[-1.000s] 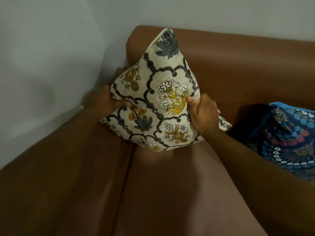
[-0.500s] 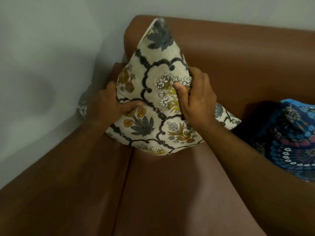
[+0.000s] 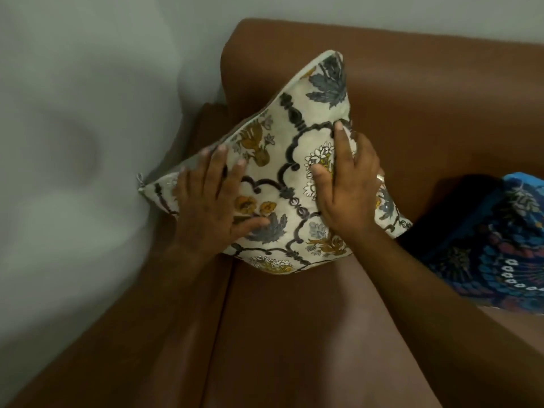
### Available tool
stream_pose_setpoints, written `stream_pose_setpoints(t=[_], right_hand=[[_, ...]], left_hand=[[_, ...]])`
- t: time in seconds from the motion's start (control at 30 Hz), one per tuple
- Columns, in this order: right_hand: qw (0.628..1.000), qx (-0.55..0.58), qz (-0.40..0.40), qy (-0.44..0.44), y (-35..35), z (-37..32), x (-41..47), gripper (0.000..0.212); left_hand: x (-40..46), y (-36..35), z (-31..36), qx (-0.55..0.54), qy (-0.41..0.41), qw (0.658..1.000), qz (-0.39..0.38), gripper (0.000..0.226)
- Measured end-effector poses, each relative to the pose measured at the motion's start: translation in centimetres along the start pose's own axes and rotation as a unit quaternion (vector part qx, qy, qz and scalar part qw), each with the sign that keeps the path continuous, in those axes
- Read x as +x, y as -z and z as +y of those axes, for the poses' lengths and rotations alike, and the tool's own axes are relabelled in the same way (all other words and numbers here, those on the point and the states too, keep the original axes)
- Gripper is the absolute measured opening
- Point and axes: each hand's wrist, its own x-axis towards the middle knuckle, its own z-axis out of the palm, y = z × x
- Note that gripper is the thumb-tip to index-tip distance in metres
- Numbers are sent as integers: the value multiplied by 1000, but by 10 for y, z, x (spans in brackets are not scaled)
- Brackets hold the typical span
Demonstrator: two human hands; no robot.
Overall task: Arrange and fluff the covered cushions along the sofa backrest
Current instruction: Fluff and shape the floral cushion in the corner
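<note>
Head view, one entry. I am pressing the floral cushion into the corner of the brown sofa, centre of the frame, where it is standing on one point like a diamond and leaning against the backrest. Its left tip is reaching toward the grey wall at mid-left.

Left hand: lying flat on the cushion's left face, fingers spread wide, pressing rather than gripping. Right hand: also spread and flat on the right face, fingertips bending over the far edge; a ring is showing. Neither hand is closing around anything.

Handling, my judgement: light, soft, compressible filling; the woven cover is looking matte and grippy, nothing fragile. The fabric is dimpling under both palms. Best hold is likely opposite side edges or corners, so the filling can be squeezed inward and plumped.

Look: cream cover, dark grey scalloped lattice, mustard and grey flowers and leaves, white blossoms. A blue patterned cushion is lying at the right edge of the frame, near but apart
</note>
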Motion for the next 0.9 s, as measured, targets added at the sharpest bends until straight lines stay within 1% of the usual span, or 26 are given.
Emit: stream_pose_setpoints(t=[0.03,0.07,0.1,0.13,0.17,0.23,0.27,0.33,0.4,0.43,0.47,0.5,0.57,0.6,0.63,0.67,0.73,0.8,0.87,0.9], right_hand=[[999,0,-18,-42,2,8,-1,64],[996,0,-19,-91,7,18,-2,63],[991,0,-3,-136,12,26,-3,65],[986,4,17,-166,16,31,-6,67],[984,15,30,-173,17,30,-9,69],[990,52,20,-127,13,17,-15,74],[993,63,1,-101,8,12,-17,77],[993,60,-43,-96,3,13,-21,83],[989,48,-73,-121,7,27,-23,88],[987,46,-74,-132,9,35,-23,88],[986,51,-70,-140,11,40,-22,81],[987,51,-59,-142,12,40,-18,69],[994,33,-13,-100,8,30,-3,51],[997,27,1,-74,4,24,5,48],[998,24,0,-57,-1,19,12,49],[998,22,-11,-49,-6,16,15,55],[998,26,-30,-56,-14,19,18,63],[995,48,-33,-76,-15,23,18,61],[995,68,-7,-75,-9,22,20,62],[995,76,21,-68,-5,19,20,63]], left_hand=[[-5,-1,-4,-5,59,997,-51,110],[-5,0,-10,-25,122,989,-77,115],[-1,2,-15,-41,156,984,-79,119],[2,3,-18,-42,153,985,-69,120],[7,4,-17,-37,131,990,-47,119],[19,3,-13,-33,98,994,-25,120],[24,4,-10,-36,98,994,-37,123],[32,11,-7,-62,129,985,-96,123],[36,15,-11,-82,160,973,-147,107],[36,14,-14,-83,163,971,-156,100],[34,14,-15,-84,168,971,-150,98],[29,13,-16,-90,182,970,-131,99],[9,10,-22,-124,235,960,-84,107],[-2,8,-27,-142,263,951,-77,112],[-12,8,-31,-153,279,945,-79,116],[-18,8,-34,-156,283,943,-85,118],[-11,8,-35,-146,265,950,-74,118],[4,7,-32,-135,246,958,-64,117],[12,12,-31,-129,234,962,-50,118],[12,14,-32,-127,231,964,-27,119]])
